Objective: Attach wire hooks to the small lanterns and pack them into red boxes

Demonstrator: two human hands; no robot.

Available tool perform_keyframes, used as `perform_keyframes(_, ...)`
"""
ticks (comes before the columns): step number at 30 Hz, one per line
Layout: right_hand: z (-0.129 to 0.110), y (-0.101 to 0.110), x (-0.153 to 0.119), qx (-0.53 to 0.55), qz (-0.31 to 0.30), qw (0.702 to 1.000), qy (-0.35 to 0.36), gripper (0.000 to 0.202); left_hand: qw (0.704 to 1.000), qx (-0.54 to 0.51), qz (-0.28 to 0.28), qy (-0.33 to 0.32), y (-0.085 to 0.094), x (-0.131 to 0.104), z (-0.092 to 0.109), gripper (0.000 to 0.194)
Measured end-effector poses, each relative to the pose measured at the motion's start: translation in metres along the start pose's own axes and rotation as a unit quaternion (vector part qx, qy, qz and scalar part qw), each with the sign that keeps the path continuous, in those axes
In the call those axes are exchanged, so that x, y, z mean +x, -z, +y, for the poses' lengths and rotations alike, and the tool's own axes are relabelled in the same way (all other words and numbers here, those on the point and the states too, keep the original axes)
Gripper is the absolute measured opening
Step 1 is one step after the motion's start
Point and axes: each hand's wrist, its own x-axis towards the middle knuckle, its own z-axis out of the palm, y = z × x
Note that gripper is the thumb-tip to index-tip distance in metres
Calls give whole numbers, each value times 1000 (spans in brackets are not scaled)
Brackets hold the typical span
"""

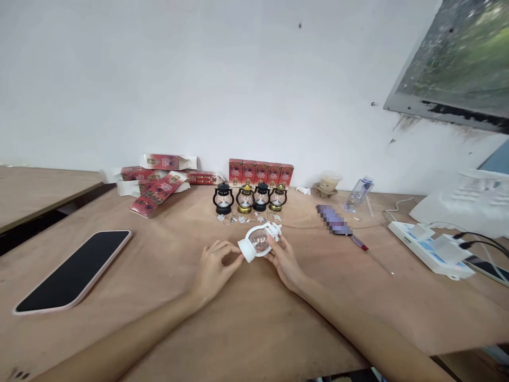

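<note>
A small white lantern (260, 241) with a clear globe is tilted above the table, its base to the left and its top to the right. My right hand (287, 261) grips it by the top end, thumb on the near side. The thumb and fingers of my left hand (217, 265) are pinched at the base's edge; whether something small sits between them I cannot make out. Just behind stand two black lanterns (224, 199) and two black-and-gold lanterns (245, 199) in a row. Small white tags (244, 218) with thin wire or cord lie before them.
Red boxes (261, 172) stand against the wall; opened red boxes (159, 193) are piled to their left. A large phone (75, 270) lies at left. At right are a screwdriver (368, 252), a cup (330, 182), a bottle (360, 192) and a power strip (429, 249) with cables.
</note>
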Motion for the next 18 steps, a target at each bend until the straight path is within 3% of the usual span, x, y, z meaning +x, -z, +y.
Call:
perform_keyframes(11,4,5,1,19,-32,998,-50,37,988,27,42,-148,-2,-2,-10,14)
perform_keyframes(18,1,5,0,24,-59,996,-55,36,987,13,74,-142,1,-2,-6,12)
